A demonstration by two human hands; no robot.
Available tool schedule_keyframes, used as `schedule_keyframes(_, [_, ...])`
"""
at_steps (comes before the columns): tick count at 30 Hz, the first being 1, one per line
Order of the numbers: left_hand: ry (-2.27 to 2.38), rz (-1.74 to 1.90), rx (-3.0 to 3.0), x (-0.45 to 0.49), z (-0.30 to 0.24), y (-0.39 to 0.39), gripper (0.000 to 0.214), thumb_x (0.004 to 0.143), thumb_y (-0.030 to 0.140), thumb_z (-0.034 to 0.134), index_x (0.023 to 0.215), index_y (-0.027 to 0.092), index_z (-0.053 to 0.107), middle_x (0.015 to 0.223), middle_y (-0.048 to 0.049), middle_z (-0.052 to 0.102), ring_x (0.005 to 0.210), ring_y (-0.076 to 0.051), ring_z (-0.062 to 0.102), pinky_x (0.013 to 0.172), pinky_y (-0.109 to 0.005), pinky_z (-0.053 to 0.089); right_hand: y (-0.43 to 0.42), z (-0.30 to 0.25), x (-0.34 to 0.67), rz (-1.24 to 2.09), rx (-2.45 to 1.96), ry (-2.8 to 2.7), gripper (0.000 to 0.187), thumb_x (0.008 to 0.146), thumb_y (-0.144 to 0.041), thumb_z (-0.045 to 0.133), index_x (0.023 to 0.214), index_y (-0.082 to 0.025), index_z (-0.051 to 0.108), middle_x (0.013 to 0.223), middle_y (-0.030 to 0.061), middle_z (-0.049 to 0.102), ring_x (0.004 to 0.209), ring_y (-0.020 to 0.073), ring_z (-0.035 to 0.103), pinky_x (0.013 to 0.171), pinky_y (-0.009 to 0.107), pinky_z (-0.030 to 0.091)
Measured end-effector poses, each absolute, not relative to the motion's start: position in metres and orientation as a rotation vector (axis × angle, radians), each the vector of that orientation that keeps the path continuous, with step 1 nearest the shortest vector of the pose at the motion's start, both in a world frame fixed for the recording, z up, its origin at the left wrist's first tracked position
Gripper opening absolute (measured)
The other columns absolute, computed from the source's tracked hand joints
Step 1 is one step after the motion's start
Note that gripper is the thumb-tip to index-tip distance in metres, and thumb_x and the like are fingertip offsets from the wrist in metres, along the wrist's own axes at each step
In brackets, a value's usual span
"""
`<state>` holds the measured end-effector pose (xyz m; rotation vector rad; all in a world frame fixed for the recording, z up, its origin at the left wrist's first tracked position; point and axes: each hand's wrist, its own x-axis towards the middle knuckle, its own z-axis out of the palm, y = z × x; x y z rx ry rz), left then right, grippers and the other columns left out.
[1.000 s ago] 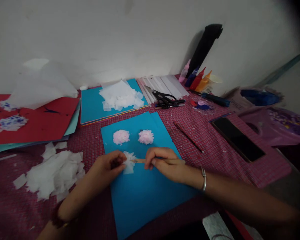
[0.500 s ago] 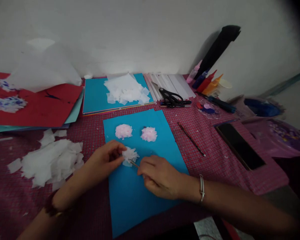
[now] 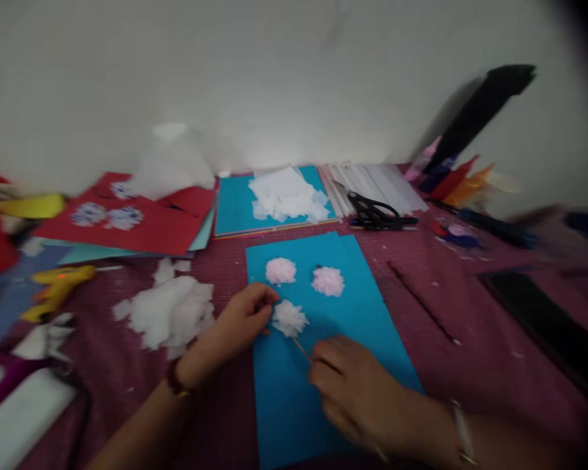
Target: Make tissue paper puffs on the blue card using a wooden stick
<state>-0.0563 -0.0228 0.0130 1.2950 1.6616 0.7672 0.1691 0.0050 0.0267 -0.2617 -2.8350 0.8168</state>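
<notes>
My right hand (image 3: 353,385) is shut on a thin stick (image 3: 302,348), whose tip meets the lower edge of a white tissue-paper puff (image 3: 290,318). The puff's layered squares stand up on a blue sheet (image 3: 294,411). At its left edge is my left hand (image 3: 247,316), thumb and forefinger slightly apart, with nothing visible between them. Farther up the sheet sit two pale pink puffs, one on the left (image 3: 281,271) and one on the right (image 3: 328,281). Motion blurs my right fingers somewhat.
Left lie cut tissue squares (image 3: 169,313), a yellow glue gun (image 3: 59,290) and a red sheet (image 3: 171,225) with puffs. Behind are more tissue squares (image 3: 289,196) and black scissors (image 3: 372,207). Right are a paintbrush (image 3: 424,303), a phone (image 3: 543,323) and paint bottles (image 3: 453,179).
The view has swung left, bringing the glue gun into sight. My left fingertips have drawn off the white puff, which looks fuller. My right hand has pulled back slightly with the stick.
</notes>
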Motion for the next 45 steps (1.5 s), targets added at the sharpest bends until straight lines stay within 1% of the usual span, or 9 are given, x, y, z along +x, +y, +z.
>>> schedule_keyframes(4, [1.795,0.675,1.513,-0.062,0.018,-0.025,0.019,0.079,0.018,0.043,0.092,0.019,0.057,0.077,0.0013,0.059,0.058,-0.011,0.059,0.053,-0.021,0.050,0.014,0.027,0.184,1.353,-0.523,-2.442,0.018,0.087,-0.015,0.038,0.083,-0.024,0.053,0.080,0.0045,0.058,0.070,0.0179,0.054,0.062,0.029,0.045])
schedule_keyframes(8, [2.099,0.625,1.678,-0.109,0.045,-0.033,0.016,0.082,0.020,0.046,0.086,0.018,0.061,0.083,-0.0024,0.063,0.077,-0.015,0.060,0.071,-0.026,0.047,0.027,0.012,0.183,1.683,-0.676,-2.144,0.024,0.090,-0.019,0.035,0.075,-0.023,0.053,0.071,0.0011,0.054,0.065,0.0160,0.053,0.060,0.027,0.043])
schedule_keyframes(12, [2.417,0.410,1.788,-0.175,0.066,-0.036,0.020,0.083,0.022,0.046,0.083,0.016,0.065,0.084,-0.0082,0.060,0.079,-0.022,0.057,0.075,-0.034,0.041,0.034,0.001,0.179,1.801,-0.732,-2.027,0.024,0.090,-0.023,0.038,0.074,-0.022,0.055,0.071,0.0010,0.053,0.067,0.0161,0.052,0.064,0.028,0.042])
schedule_keyframes(17, [2.362,0.088,1.933,-0.213,0.055,-0.031,0.022,0.077,0.011,0.049,0.084,0.018,0.068,0.089,-0.0080,0.064,0.086,-0.023,0.058,0.080,-0.033,0.041,0.034,-0.001,0.180,1.838,-0.729,-1.998,0.024,0.090,-0.024,0.037,0.073,-0.021,0.055,0.069,0.0012,0.052,0.065,0.0160,0.050,0.062,0.029,0.040])
schedule_keyframes(21, [2.324,0.011,1.965,-0.218,0.043,-0.028,0.025,0.075,0.008,0.050,0.088,0.018,0.068,0.092,-0.0084,0.067,0.092,-0.023,0.058,0.086,-0.034,0.041,0.034,-0.004,0.180,1.867,-0.720,-1.982,0.023,0.088,-0.019,0.036,0.075,-0.021,0.055,0.070,0.0014,0.053,0.066,0.0161,0.050,0.063,0.030,0.040])
schedule_keyframes(27, [2.360,0.104,1.920,-0.224,0.035,-0.028,0.023,0.083,0.024,0.047,0.082,0.018,0.069,0.092,-0.0095,0.068,0.086,-0.022,0.059,0.084,-0.033,0.043,0.036,-0.003,0.179,1.872,-0.696,-2.012,0.023,0.088,-0.021,0.036,0.074,-0.021,0.055,0.069,0.0016,0.052,0.066,0.0162,0.050,0.062,0.029,0.040])
schedule_keyframes(37, [2.390,0.536,1.659,-0.196,0.061,-0.037,0.029,0.080,0.041,0.050,0.077,0.016,0.064,0.078,-0.0052,0.068,0.073,-0.018,0.061,0.065,-0.026,0.047,0.041,0.005,0.179,1.861,-0.672,-2.057,0.021,0.085,-0.014,0.038,0.076,-0.019,0.056,0.071,0.0000,0.054,0.066,0.0132,0.051,0.060,0.025,0.040])
schedule_keyframes(40, [2.225,0.759,1.410,-0.158,0.077,-0.039,0.026,0.075,0.043,0.057,0.076,0.017,0.063,0.070,0.0000,0.064,0.063,-0.015,0.057,0.057,-0.023,0.045,0.046,0.008,0.179,1.806,-0.606,-2.083,0.020,0.080,-0.009,0.040,0.074,-0.018,0.057,0.070,-0.0011,0.054,0.064,0.0115,0.050,0.059,0.023,0.040])
schedule_keyframes(45, [1.938,1.015,0.997,-0.102,0.076,-0.026,0.021,0.062,0.032,0.072,0.070,0.020,0.057,0.057,0.0072,0.054,0.050,-0.008,0.047,0.045,-0.018,0.037,0.055,0.011,0.181,1.817,-0.567,-2.070,0.023,0.071,-0.003,0.039,0.069,-0.016,0.058,0.066,-0.0021,0.055,0.059,0.0093,0.049,0.054,0.019,0.039])
